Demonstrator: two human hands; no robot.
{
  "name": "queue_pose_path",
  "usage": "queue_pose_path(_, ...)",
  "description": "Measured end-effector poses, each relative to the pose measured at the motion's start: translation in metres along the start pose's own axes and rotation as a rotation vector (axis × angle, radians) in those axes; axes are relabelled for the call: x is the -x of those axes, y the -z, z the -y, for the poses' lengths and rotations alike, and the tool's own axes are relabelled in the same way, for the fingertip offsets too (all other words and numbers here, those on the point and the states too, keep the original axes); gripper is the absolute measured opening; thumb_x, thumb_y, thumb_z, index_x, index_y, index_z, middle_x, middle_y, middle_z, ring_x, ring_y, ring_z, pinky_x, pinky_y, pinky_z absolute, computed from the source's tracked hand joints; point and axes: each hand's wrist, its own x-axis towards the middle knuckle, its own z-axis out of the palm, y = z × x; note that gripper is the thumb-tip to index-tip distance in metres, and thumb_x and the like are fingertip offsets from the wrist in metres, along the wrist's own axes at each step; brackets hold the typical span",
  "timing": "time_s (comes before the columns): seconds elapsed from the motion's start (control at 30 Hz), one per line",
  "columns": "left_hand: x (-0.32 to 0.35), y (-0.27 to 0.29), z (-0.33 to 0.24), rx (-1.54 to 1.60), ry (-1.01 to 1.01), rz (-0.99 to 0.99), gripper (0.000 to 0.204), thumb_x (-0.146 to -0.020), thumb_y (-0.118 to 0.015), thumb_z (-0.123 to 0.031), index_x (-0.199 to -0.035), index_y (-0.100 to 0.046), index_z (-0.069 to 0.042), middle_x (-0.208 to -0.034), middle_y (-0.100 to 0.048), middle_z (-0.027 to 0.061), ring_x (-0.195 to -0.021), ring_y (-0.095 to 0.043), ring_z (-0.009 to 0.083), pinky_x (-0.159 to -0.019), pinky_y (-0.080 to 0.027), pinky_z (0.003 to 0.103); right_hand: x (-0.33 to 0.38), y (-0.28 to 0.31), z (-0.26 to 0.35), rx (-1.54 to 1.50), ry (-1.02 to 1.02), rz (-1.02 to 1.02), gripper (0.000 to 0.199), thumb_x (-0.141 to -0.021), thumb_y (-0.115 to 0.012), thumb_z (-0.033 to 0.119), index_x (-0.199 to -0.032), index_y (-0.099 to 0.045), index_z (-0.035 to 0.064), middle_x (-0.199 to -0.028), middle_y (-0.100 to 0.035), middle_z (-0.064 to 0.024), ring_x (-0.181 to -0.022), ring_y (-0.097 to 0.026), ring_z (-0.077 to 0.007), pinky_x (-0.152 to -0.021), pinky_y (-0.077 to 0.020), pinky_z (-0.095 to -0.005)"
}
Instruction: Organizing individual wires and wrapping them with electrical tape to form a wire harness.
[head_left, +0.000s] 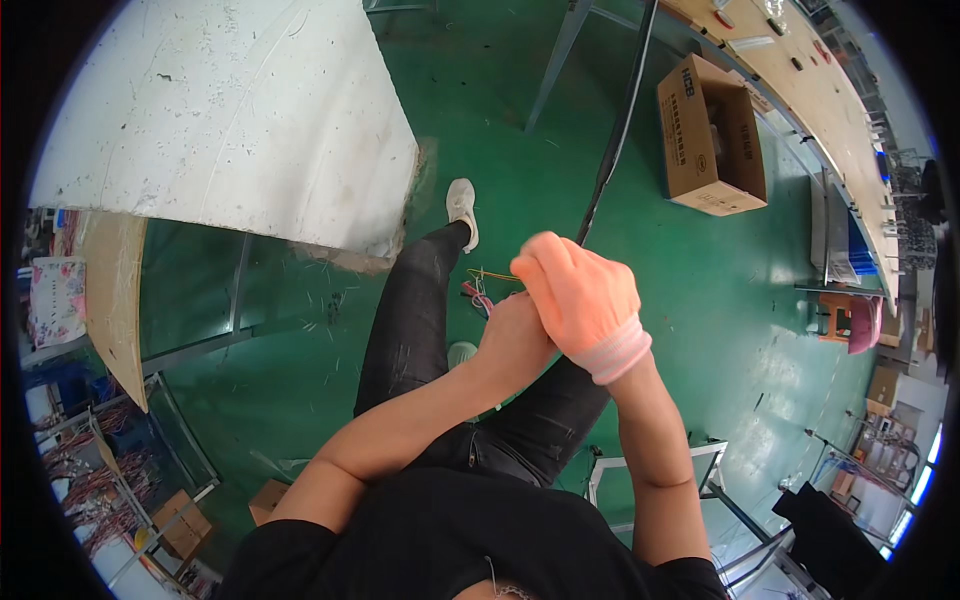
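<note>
Gloved right hand (pixel 583 302) around black cable (pixel 606 178), cardboard box (pixel 690 140) and workbench (pixel 842 110) beyond.

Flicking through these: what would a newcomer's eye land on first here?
Probably the bright orange glove on the right hand, center, beside the bare left hand. Next, the long black cable running from the top edge down to the glove. Then the big white block filling the upper left.
</note>
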Motion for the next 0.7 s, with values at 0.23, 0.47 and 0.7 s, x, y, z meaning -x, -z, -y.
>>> queue_pose_path(0.23,-0.007,0.028,-0.028,0.275,0.148,0.02,0.02,-0.099,-0.042,-0.017,-0.089,-0.048,0.0,-0.064,-0.056,0.0168,-0.056,-0.056,0.0355,-0.051,-0.04,0.04,0.007,-0.008,-0.013,-0.968,-0.67,-0.326,0.02,-0.089,-0.06,0.016,-0.1,-0.057,0.0,-0.093,-0.059,-0.007,-0.08,-0.056,-0.0096,-0.059,-0.0456,-0.0234)
queue_pose_path(0.47,0.001,0.031,-0.015,0.39,0.204,0.062,0.018,-0.098,-0.044,-0.015,-0.09,-0.049,-0.001,-0.066,-0.052,0.0134,-0.058,-0.049,0.0277,-0.052,-0.038,0.036,0.049,-0.019,-0.025,-0.733,-0.513,-0.107,0.031,-0.098,-0.044,0.022,-0.083,-0.059,0.0002,-0.078,-0.055,-0.0059,-0.072,-0.053,-0.0139,-0.06,-0.0409,-0.0251)
queue_pose_path(0.7,0.014,0.009,-0.009,0.209,0.11,-0.002,0.009,-0.092,-0.049,-0.009,-0.097,-0.047,-0.002,-0.077,-0.059,0.0218,-0.071,-0.057,0.0439,-0.057,-0.042,0.049,0.022,-0.011,0.005,-0.258,-0.201,-0.125,0.012,-0.087,-0.063,0.011,-0.091,-0.057,0.0026,-0.071,-0.051,-0.0075,-0.056,-0.049,-0.0185,-0.054,-0.0428,-0.0301)
